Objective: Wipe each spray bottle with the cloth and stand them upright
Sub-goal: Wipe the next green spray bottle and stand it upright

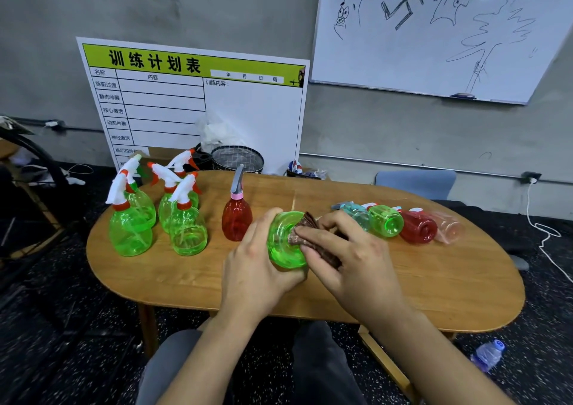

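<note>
Gym or training room: speckled rubber floor (46, 327), bare concrete wall (155, 8), training schedule board (198, 107) leaning behind the desk's (434, 280) far edge, scribbled whiteboard (434, 32) on the wall.

Green bottle (283, 243) tipped, brown cloth (305, 231) apparently against its base.

Bright, even indoor light, glare streaks on the whiteboard (434, 32), wide-angle bending at edges, slightly soft focus.
</note>
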Action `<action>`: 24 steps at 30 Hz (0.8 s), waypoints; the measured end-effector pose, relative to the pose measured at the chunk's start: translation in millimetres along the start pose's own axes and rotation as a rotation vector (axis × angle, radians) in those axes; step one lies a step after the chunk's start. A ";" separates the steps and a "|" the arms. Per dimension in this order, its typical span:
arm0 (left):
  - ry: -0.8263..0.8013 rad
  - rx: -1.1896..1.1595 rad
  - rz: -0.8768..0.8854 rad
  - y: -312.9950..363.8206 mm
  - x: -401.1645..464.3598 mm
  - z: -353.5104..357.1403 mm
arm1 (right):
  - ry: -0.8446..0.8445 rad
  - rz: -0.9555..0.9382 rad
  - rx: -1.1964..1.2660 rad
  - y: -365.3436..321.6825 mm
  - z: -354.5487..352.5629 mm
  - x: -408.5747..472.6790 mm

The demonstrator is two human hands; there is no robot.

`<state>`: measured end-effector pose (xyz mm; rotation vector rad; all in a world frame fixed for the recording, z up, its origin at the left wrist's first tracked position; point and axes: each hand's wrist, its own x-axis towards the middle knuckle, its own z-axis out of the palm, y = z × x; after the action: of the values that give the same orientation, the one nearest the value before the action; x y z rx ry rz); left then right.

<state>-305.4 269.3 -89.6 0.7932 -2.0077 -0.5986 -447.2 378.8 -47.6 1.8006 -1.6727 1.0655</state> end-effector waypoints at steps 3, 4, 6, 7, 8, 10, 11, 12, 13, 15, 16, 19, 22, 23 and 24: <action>0.003 0.007 -0.001 -6.9 -0.3 2.6 | 0.008 0.054 0.085 2.7 7.8 -4.0; 0.007 -0.008 -0.008 -9.1 -0.5 3.3 | 0.043 0.114 0.150 4.3 9.9 -4.1; 0.014 -0.044 -0.010 -13.5 -0.5 5.2 | 0.134 0.264 0.265 9.6 14.5 -2.2; 0.012 -0.052 -0.007 -15.3 -0.3 6.3 | 0.159 0.346 0.314 13.1 17.3 -0.8; 0.008 -0.056 -0.002 -18.0 -0.3 7.6 | 0.158 0.423 0.359 17.0 21.6 0.3; 0.004 -0.073 0.014 -24.4 -0.1 11.2 | 0.105 0.554 0.441 24.1 31.5 0.9; 0.005 -0.093 0.014 -28.3 0.4 13.0 | 0.082 0.613 0.495 25.9 37.6 0.2; 0.005 -0.118 0.011 -32.1 1.1 14.6 | 0.069 0.657 0.544 26.4 43.1 -0.8; 0.001 -0.143 0.006 -36.1 1.7 16.0 | 0.072 0.678 0.574 26.6 48.9 -1.6; -0.012 -0.181 0.000 -42.0 1.9 17.1 | 0.092 0.699 0.596 27.7 59.8 -3.1; -0.034 -0.203 -0.007 -45.0 0.8 17.7 | 0.100 0.718 0.612 28.9 65.6 -3.9; -0.142 -0.317 -0.038 -49.4 -5.1 17.3 | 0.087 0.782 0.658 36.0 80.4 -5.3; -0.174 -0.414 -0.070 -55.7 -6.1 14.9 | 0.044 0.856 0.707 39.1 94.8 -9.9; -0.176 -0.418 -0.071 -59.7 -5.7 14.5 | 0.041 0.890 0.732 39.3 101.2 -12.2; -0.176 -0.411 -0.065 -63.6 -5.6 14.6 | 0.041 0.918 0.750 40.6 107.7 -15.0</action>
<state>-296.2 231.7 -142.4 0.5713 -1.9246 -1.1092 -461.6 298.7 -130.3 1.2750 -2.3304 2.3365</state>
